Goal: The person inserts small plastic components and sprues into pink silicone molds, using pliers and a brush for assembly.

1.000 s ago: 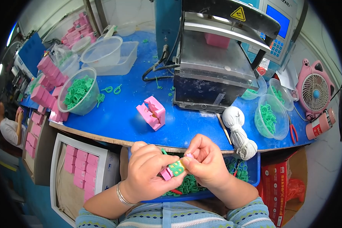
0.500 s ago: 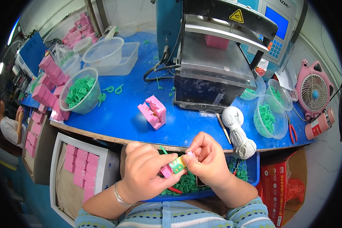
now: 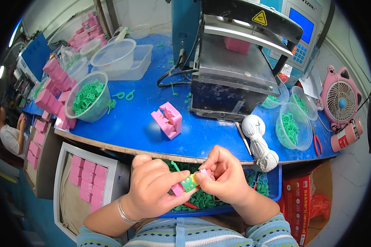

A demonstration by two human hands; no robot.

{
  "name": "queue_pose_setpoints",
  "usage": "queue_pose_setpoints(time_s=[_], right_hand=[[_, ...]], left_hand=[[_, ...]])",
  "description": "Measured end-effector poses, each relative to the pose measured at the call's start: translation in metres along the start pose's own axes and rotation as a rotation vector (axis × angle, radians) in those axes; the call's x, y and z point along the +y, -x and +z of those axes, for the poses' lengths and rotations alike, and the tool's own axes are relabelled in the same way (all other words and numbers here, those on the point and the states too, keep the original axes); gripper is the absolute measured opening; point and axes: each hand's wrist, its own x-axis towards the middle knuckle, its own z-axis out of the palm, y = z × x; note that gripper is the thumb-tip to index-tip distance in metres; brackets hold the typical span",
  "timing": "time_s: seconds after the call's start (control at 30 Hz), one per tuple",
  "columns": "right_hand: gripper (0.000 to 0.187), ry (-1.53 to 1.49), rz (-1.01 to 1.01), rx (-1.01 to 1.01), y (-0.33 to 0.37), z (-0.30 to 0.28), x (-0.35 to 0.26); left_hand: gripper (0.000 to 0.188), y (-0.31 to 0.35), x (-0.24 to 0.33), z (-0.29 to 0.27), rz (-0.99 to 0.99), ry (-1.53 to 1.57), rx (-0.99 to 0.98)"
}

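Close together above a blue tray [image 3: 278,185] of green plastic parts, both my hands work on one small plastic assembly [image 3: 189,183] coloured green, yellow and pink. My left hand [image 3: 152,185] grips its green and pink end between thumb and fingers. A green stem [image 3: 175,166] sticks up beside that hand's index finger. At the other end, my right hand [image 3: 222,177] pinches a pale pink piece [image 3: 205,172] against the yellow part; the fingertips hide some of it. Farther off on the blue table stands a pink block [image 3: 167,120] with a cut-out hollow.
A press machine [image 3: 231,92] stands behind. Clear bowls of green parts flank it: one bowl [image 3: 105,99] left, another bowl [image 3: 303,142] right. Near the right edge are a white cloth bundle [image 3: 257,142], red-handled pliers [image 3: 317,144] and a pink fan [image 3: 341,99]. Pink blocks [image 3: 55,76] pile up left.
Both hands keep hold of the assembly and shift only slightly. The right fingers have moved a little on the pale pink piece. The whole view has shifted a touch.
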Motion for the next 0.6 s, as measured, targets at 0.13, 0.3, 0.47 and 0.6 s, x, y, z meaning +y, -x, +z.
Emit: queue_pose_setpoints(time_s=[0.13,0.3,0.47,0.6], right_hand=[[0.022,0.010,0.003,-0.007,0.0006,0.0002,0.0006],[0.022,0.010,0.007,-0.023,-0.0003,0.0008,0.0003],[0.021,0.004,0.006,-0.032,0.0002,0.0005,0.0011],[0.021,0.005,0.018,-0.017,-0.0002,0.0018,0.0016]], left_hand=[[0.041,0.0006,-0.0009,-0.0013,0.015,0.017,0.001],[0.041,0.0024,-0.0027,-0.0020,0.018,0.020,-0.006],[0.041,0.0030,-0.0022,-0.0034,0.016,0.022,-0.019],[0.041,0.0041,-0.0029,-0.0028,0.018,0.015,-0.010]])
